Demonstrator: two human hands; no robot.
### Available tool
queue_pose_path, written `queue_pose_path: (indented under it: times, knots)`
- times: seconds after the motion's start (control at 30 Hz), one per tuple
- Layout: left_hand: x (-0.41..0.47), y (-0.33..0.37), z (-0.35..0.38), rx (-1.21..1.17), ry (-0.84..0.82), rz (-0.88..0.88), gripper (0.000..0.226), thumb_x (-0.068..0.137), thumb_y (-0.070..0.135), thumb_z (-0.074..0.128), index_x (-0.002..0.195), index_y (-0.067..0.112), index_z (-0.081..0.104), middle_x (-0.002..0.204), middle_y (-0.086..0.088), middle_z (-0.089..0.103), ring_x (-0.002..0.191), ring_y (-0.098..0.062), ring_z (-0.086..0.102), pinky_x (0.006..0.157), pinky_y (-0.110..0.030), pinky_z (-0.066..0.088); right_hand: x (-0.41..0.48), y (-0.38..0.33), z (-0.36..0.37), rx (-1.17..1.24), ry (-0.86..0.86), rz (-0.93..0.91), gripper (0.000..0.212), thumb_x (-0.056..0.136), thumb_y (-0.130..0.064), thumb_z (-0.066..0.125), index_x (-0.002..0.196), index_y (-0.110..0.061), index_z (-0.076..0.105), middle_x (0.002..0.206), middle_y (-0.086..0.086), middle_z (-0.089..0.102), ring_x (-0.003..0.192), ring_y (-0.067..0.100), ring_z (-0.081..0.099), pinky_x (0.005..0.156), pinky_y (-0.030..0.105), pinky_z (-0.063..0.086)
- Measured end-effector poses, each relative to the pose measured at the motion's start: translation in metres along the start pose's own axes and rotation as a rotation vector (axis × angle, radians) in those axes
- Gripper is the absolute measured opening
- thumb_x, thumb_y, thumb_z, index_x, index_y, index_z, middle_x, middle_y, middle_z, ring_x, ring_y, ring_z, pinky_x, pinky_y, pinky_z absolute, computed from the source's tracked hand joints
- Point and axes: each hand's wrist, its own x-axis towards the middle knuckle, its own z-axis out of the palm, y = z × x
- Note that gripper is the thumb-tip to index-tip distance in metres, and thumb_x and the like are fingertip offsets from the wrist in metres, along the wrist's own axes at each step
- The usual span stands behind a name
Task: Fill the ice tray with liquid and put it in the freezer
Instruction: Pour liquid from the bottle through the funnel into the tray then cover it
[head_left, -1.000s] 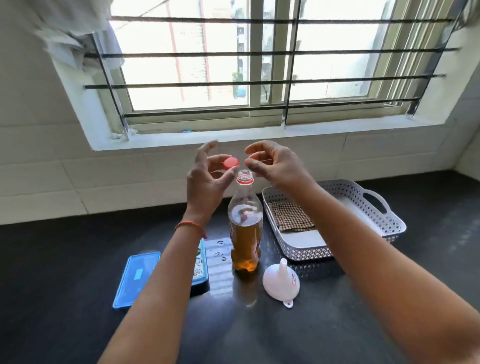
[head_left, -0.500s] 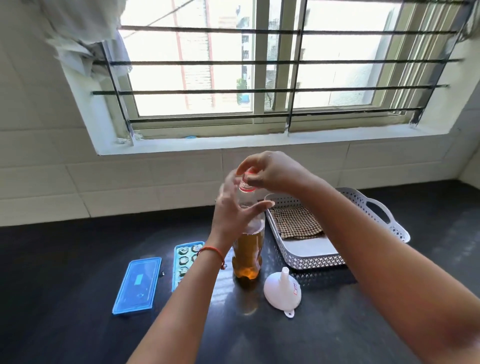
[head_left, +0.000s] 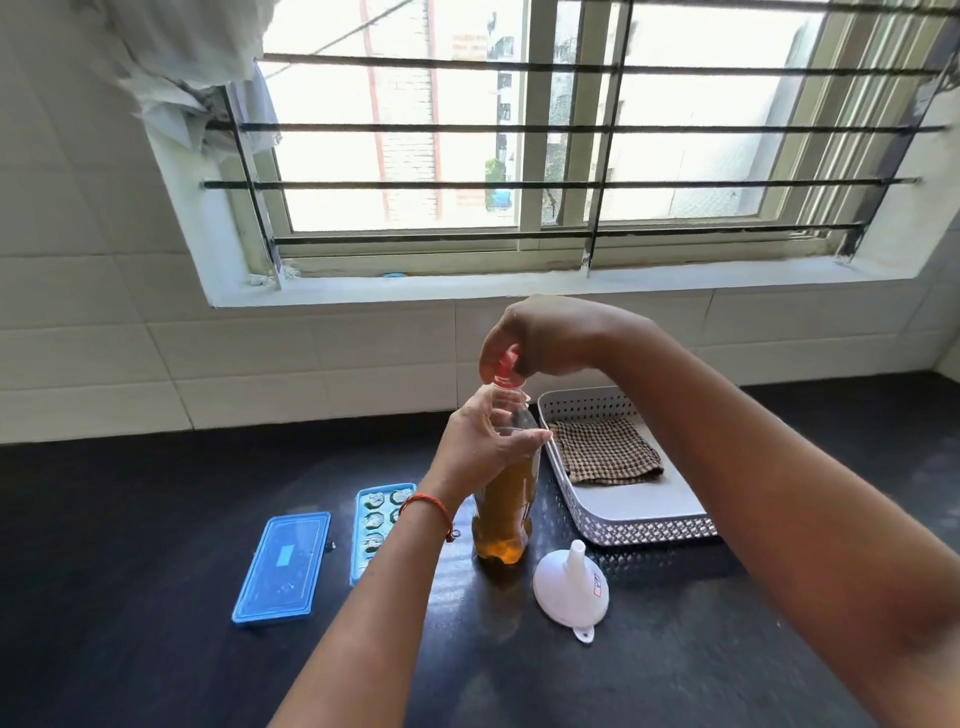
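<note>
1. A blue lid (head_left: 283, 566) lies on the bench (head_left: 130, 519) beside the ice tray (head_left: 371, 519), which the left forearm partly hides.
2. Fingers of the left hand (head_left: 483, 447) wrap the amber bottle (head_left: 504, 519). Fingers of the right hand (head_left: 545, 335) pinch its red cap (head_left: 505, 366).
3. A white funnel (head_left: 571, 587) stands mouth-down near a perforated basket (head_left: 649, 530) that holds a checked cloth (head_left: 605, 449).

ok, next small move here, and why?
Probably finish twisting the red bottle cap tight with the right hand, left hand steadying the clear plastic bottle of amber liquid. The cap was off a second ago and now sits on the neck; the blue ice tray lies open, its blue lid beside it.
</note>
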Motion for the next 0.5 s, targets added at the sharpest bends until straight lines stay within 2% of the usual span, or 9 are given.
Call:
queue_pose_path:
  times: [0.07, 0.13, 0.17, 0.27, 0.37, 0.4, 0.43, 0.47, 0.5]
  knots:
    - [-0.001, 0.001, 0.0, 0.003, -0.001, -0.001, 0.051, 0.07, 0.031, 0.081, 0.113, 0.02, 0.056, 0.109, -0.003, 0.065, 0.097, -0.016, 0.066, 0.078, -0.027, 0.058, 0.002, 0.0, 0.0, -0.02, -0.006, 0.018, 0.032, 0.085, -0.004, 0.063, 0.111, -0.021, 0.07, 0.101, -0.003, 0.069, 0.089, 0.012, 0.062, 0.073, 0.022, 0.046]
    - [-0.002, 0.002, 0.001, 0.004, 0.011, 0.002, 0.05, 0.071, 0.03, 0.081, 0.112, 0.021, 0.056, 0.109, -0.003, 0.066, 0.096, -0.014, 0.066, 0.079, -0.029, 0.058, 0.005, -0.002, 0.002, -0.046, 0.035, 0.069, 0.02, 0.086, -0.021, 0.066, 0.105, -0.018, 0.073, 0.081, -0.003, 0.069, 0.075, 0.013, 0.065, 0.062, 0.022, 0.048]
    - [-0.002, 0.002, 0.001, 0.002, 0.015, 0.003, 0.05, 0.071, 0.029, 0.081, 0.113, 0.02, 0.056, 0.109, -0.004, 0.065, 0.096, -0.013, 0.066, 0.08, -0.03, 0.058, 0.007, -0.004, 0.004, -0.071, 0.065, 0.108, 0.023, 0.087, -0.032, 0.064, 0.097, -0.014, 0.074, 0.072, -0.002, 0.067, 0.067, 0.014, 0.065, 0.059, 0.022, 0.049]
    - [-0.002, 0.001, 0.001, 0.009, 0.009, 0.008, 0.051, 0.071, 0.031, 0.081, 0.114, 0.02, 0.055, 0.111, -0.004, 0.065, 0.099, -0.017, 0.065, 0.083, -0.035, 0.058, 0.012, -0.008, 0.014, -0.214, 0.171, 0.259, 0.057, 0.084, -0.065, 0.049, 0.071, -0.012, 0.066, 0.061, -0.002, 0.059, 0.065, 0.017, 0.062, 0.056, 0.026, 0.047]
    - [-0.001, 0.0, 0.0, 0.005, 0.009, 0.011, 0.053, 0.071, 0.031, 0.081, 0.115, 0.019, 0.055, 0.111, -0.005, 0.065, 0.101, -0.017, 0.065, 0.084, -0.033, 0.057, 0.004, -0.005, 0.01, -0.206, 0.165, 0.363, 0.07, 0.079, -0.078, 0.035, 0.057, -0.016, 0.058, 0.059, -0.005, 0.062, 0.063, 0.013, 0.061, 0.053, 0.023, 0.038]
    - [0.0, 0.0, 0.0, -0.002, 0.005, 0.013, 0.053, 0.071, 0.03, 0.081, 0.116, 0.018, 0.055, 0.111, -0.005, 0.065, 0.101, -0.017, 0.065, 0.083, -0.032, 0.057, 0.0, -0.003, 0.007, -0.218, 0.16, 0.338, 0.065, 0.08, -0.075, 0.038, 0.062, -0.017, 0.06, 0.066, -0.003, 0.065, 0.07, 0.015, 0.062, 0.056, 0.025, 0.041]
    - [0.001, 0.0, 0.0, -0.004, 0.001, 0.015, 0.053, 0.071, 0.03, 0.081, 0.116, 0.018, 0.055, 0.111, -0.005, 0.065, 0.101, -0.017, 0.065, 0.082, -0.031, 0.057, -0.003, -0.001, 0.005, -0.237, 0.154, 0.286, 0.057, 0.082, -0.069, 0.045, 0.076, -0.017, 0.066, 0.08, 0.0, 0.068, 0.081, 0.019, 0.062, 0.064, 0.027, 0.046]
    - [0.001, 0.0, 0.0, -0.002, -0.001, 0.017, 0.052, 0.071, 0.03, 0.081, 0.115, 0.019, 0.055, 0.111, -0.004, 0.065, 0.101, -0.017, 0.065, 0.082, -0.031, 0.057, -0.005, 0.001, 0.003, -0.24, 0.135, 0.215, 0.047, 0.085, -0.059, 0.053, 0.1, -0.017, 0.068, 0.101, 0.003, 0.069, 0.096, 0.022, 0.061, 0.076, 0.029, 0.048]
    - [0.001, -0.001, 0.0, -0.002, -0.004, 0.016, 0.051, 0.071, 0.03, 0.08, 0.114, 0.02, 0.055, 0.111, -0.003, 0.064, 0.101, -0.017, 0.064, 0.083, -0.032, 0.057, -0.007, -0.001, 0.002, -0.233, 0.09, 0.146, 0.044, 0.087, -0.048, 0.059, 0.121, -0.02, 0.061, 0.119, 0.002, 0.064, 0.108, 0.022, 0.057, 0.084, 0.028, 0.044]
